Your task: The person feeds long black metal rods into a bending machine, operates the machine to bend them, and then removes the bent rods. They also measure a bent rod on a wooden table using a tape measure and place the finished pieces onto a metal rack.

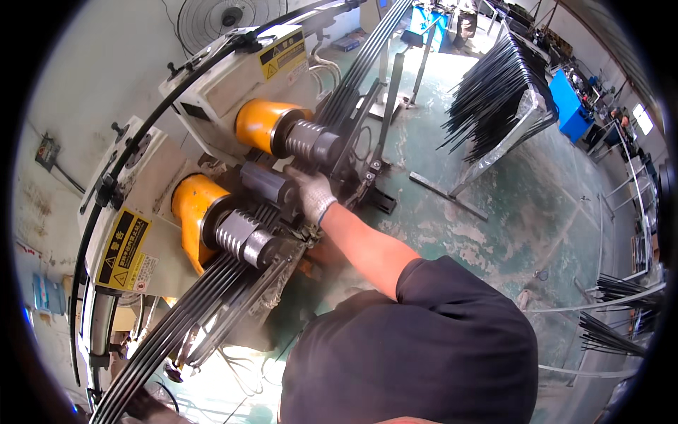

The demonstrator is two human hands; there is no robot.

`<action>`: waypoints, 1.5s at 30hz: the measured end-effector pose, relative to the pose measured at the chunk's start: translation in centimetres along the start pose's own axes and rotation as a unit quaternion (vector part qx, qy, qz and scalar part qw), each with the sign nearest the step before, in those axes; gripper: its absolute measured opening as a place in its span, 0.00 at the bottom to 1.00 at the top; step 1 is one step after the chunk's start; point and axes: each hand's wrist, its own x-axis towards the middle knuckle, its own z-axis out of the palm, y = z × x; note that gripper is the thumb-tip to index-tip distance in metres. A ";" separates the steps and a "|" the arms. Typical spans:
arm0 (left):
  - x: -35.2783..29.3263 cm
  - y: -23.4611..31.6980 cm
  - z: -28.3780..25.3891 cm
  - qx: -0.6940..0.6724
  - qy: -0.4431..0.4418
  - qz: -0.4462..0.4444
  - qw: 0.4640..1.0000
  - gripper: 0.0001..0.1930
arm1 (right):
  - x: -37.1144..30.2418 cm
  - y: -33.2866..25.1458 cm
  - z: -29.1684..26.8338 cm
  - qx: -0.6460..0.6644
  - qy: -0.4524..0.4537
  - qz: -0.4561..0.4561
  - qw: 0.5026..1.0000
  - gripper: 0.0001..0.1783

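My right hand (315, 196), in a pale knit glove, reaches between two machine heads. Its slightly smeared fingers curl over the line of long black rods (205, 291), beside the end of a dark grey block (268, 185). The rods run side by side under a ribbed metal roller (246, 237) on the near head and past a second ribbed roller (313, 142) on the far one. Beneath my right arm, a blurred patch of skin (330, 256) shows beside the metal guide (272, 283). I cannot make out my left hand or its fingers.
Orange housings (199, 205) carry the rollers, and a black hose (145, 134) arches over the machine. A fan (229, 18) stands behind. At the upper right, a rack (503, 145) bears a thick bundle of black rods (487, 92). Blue bins (571, 106) and metal frames line the right.
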 end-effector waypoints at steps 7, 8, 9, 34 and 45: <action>0.2 6.0 10.8 0.034 -0.078 0.056 0.995 0.30 | -0.2 -0.5 0.2 -0.021 -0.024 -0.095 0.995 0.27; 0.9 5.8 12.0 0.062 -0.087 0.069 0.992 0.28 | 0.3 -0.3 0.0 -0.057 -0.032 -0.081 0.995 0.27; 1.7 5.3 13.2 0.087 -0.095 0.081 0.988 0.27 | 0.3 -0.6 0.0 -0.055 -0.032 -0.073 0.995 0.26; -3.0 0.1 33.7 0.208 -0.391 0.186 0.877 0.19 | 2.1 0.2 -2.8 -0.228 -0.191 -0.283 0.912 0.19; -2.2 -0.4 33.3 0.192 -0.388 0.190 0.882 0.18 | 1.5 -0.2 -2.6 -0.273 -0.161 -0.310 0.896 0.22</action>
